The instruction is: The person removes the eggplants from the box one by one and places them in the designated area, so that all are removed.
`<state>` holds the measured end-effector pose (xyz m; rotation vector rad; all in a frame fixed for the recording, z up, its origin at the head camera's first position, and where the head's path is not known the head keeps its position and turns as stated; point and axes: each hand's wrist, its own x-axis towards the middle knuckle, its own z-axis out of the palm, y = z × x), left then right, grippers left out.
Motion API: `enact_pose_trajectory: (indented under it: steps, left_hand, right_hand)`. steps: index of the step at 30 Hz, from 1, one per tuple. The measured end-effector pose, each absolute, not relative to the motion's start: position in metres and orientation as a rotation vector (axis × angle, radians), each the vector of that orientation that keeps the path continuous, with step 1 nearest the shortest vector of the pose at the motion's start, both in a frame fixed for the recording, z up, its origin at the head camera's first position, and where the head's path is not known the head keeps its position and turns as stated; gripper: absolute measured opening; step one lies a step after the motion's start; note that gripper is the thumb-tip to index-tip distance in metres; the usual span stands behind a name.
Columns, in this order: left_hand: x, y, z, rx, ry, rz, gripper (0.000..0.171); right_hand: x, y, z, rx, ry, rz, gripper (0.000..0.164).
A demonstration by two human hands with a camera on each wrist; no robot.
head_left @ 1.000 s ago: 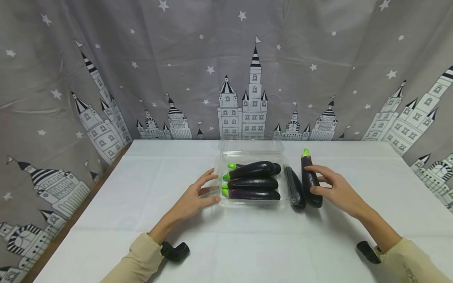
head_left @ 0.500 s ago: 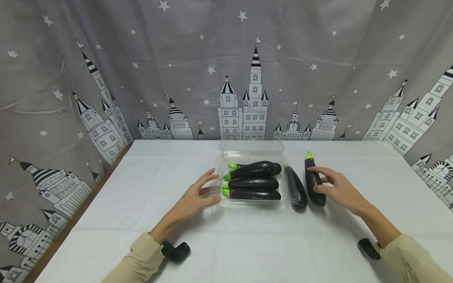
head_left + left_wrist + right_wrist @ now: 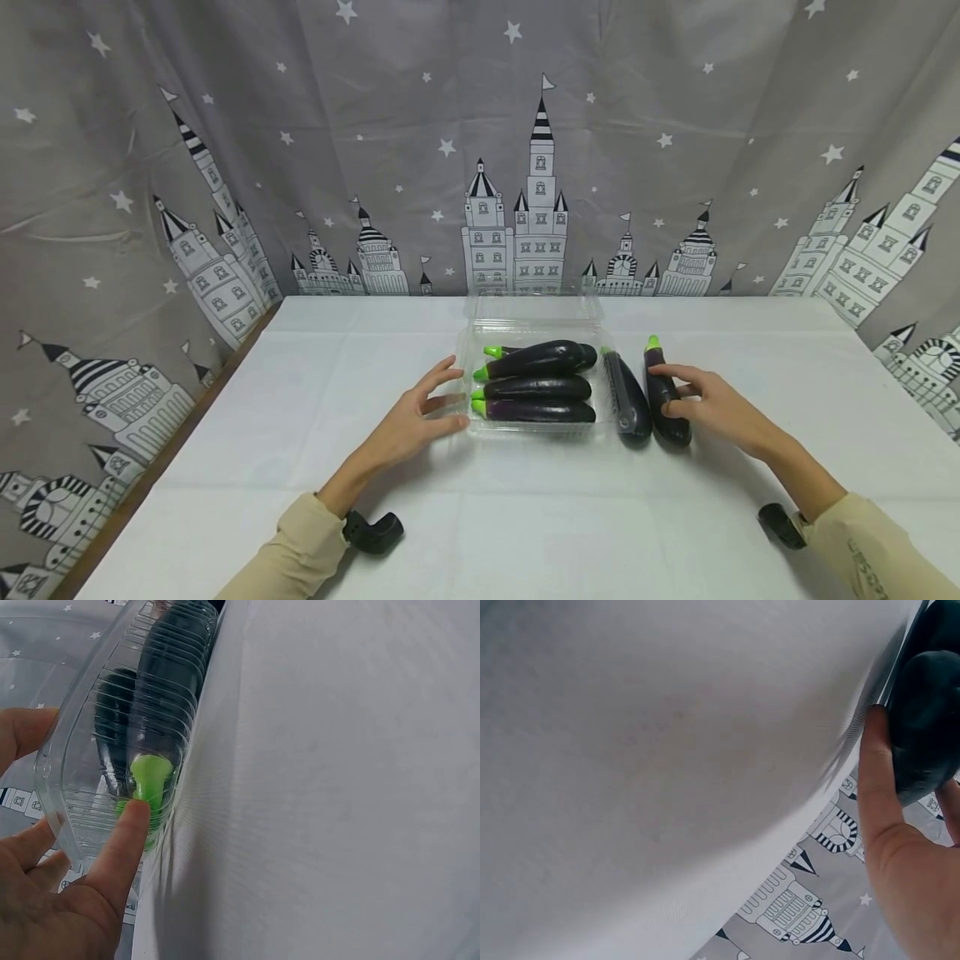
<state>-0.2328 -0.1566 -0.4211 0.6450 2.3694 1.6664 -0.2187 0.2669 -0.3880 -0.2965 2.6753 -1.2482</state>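
Observation:
Toward the back of the table stands a clear plastic container [image 3: 534, 428], its lid [image 3: 534, 310] folded back, with several eggplants [image 3: 536, 389] lying crosswise inside. My left hand [image 3: 411, 419] has spread fingers at the container's left end; in the left wrist view its thumb [image 3: 124, 851] touches the ribbed wall. Right of the container, one eggplant [image 3: 630, 404] lies lengthwise beside the wall. My right hand [image 3: 716, 410] holds another dark eggplant [image 3: 662, 392] with a green stem end, thumb and fingers on its right and upper sides. Some of those fingers are hidden behind it in the right wrist view.
A white cloth covers the table [image 3: 525, 517], whose brown left edge [image 3: 172, 442] shows. Behind rises a grey curtain [image 3: 375, 150] printed with castles and stars. Black wrist devices [image 3: 372, 533] sit by both sleeves.
The eggplant in my right hand first moved slightly right, away from the one beside the container, then its stem end came nearer and lower. My left hand and the container stay in place.

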Motion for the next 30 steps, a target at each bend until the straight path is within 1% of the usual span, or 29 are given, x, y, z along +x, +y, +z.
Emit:
enact_pose_trajectory:
  steps: [7, 15, 30]
  left_hand:
    - [-0.2324, -0.1567, -0.4210, 0.641, 2.372, 1.667, 0.069]
    - [-0.2314, -0.1556, -0.4192, 0.641, 2.388, 1.653, 0.069]
    - [-0.2311, -0.1556, -0.4192, 0.639, 2.387, 1.649, 0.069]
  right_hand:
    - [-0.2193, 0.2677, -0.3878, -0.319, 2.649, -1.256, 0.065]
    - [-0.2185, 0.2686, -0.3889, -0.370, 2.658, -1.269, 0.059]
    - [-0.2189, 0.2683, -0.3921, -0.362, 2.665, -1.224, 0.056]
